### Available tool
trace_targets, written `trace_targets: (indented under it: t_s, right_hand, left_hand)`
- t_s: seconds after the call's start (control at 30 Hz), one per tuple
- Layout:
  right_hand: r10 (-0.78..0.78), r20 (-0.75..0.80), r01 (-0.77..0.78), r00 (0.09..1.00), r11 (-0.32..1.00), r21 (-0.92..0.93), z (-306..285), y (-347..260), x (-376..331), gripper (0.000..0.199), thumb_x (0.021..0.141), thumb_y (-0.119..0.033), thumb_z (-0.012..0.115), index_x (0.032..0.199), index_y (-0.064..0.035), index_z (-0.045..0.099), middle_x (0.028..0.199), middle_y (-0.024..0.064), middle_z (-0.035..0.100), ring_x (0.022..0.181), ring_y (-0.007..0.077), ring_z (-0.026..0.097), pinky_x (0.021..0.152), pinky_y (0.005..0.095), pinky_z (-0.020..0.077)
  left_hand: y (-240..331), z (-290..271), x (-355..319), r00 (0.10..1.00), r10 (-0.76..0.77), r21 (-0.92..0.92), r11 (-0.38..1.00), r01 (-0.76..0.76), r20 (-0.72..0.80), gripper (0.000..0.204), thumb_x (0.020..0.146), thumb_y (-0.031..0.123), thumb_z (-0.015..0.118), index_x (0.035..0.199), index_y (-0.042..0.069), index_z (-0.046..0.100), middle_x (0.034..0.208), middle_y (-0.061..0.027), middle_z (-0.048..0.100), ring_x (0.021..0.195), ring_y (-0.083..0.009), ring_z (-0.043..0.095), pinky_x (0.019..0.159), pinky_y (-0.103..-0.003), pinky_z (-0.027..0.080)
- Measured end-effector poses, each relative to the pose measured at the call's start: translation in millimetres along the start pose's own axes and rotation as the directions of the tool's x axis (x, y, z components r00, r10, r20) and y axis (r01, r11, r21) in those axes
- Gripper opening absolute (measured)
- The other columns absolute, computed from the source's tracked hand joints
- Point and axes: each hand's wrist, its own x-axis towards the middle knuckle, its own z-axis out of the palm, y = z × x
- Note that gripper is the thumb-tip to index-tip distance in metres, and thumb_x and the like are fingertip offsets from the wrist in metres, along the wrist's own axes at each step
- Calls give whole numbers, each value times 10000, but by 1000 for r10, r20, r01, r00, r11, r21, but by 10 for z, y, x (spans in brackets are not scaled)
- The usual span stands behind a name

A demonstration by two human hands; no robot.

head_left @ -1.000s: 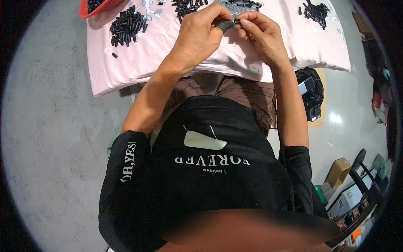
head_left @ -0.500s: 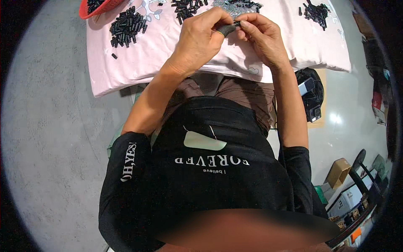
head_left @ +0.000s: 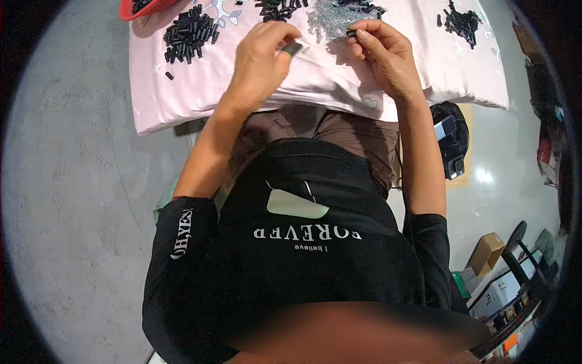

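My right hand pinches a small black cylindrical piece between thumb and fingertips, above the pink cloth. Apart from it, to the left, is my left hand, its fingers curved with a gap to the thumb and no piece visible in them. A dark finger sleeve with a yellow edge covers its thumb. Just off the thumb shows a small pale thing, too blurred to name. Beyond my right hand lies a heap of small clear pieces.
Heaps of black cylindrical pieces lie at the left and the far middle. Slimmer black pieces are heaped at the right. A red basket stands at the far left corner. A black bag is below the table's right side.
My hands were together over the black piece. Now the left hand has moved away leftward and nearer to me, while the right keeps the piece.
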Motion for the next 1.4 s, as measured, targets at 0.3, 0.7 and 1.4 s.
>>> trace_targets:
  t_s: [0.3, 0.7, 1.4]
  right_hand:
    - [6, -7, -6, 1000, 1000, -8, -22, 6, 7, 180, 1002, -74, 594, 1148, 7, 662, 952, 68, 682, 762, 77, 590, 706, 193, 480]
    - [5, 7, -5, 1000, 1000, 1, -38, 27, 21, 182, 1007, -67, 583, 1155, 10, 657, 949, 71, 679, 774, 74, 601, 716, 190, 495]
    - [10, -3, -10, 1000, 1000, -12, -11, -18, 2, 194, 1008, -72, 582, 1160, 32, 642, 934, 73, 667, 767, 90, 580, 703, 210, 473]
  left_hand:
    - [-140, -231, 31, 998, -55, 176, 983, 53, 10, 245, 770, -56, 538, 948, 29, 684, 868, -134, 627, 817, -314, 613, 764, -393, 495]
    - [-47, -194, 319, 991, 9, 271, 962, -45, 136, 157, 778, -51, 628, 903, 6, 702, 891, -151, 600, 918, -354, 570, 828, -424, 460]
    - [403, 102, 289, 969, -209, -420, 873, 247, 135, 106, 883, -78, 660, 967, -20, 632, 890, -34, 642, 838, -87, 603, 714, -239, 506]
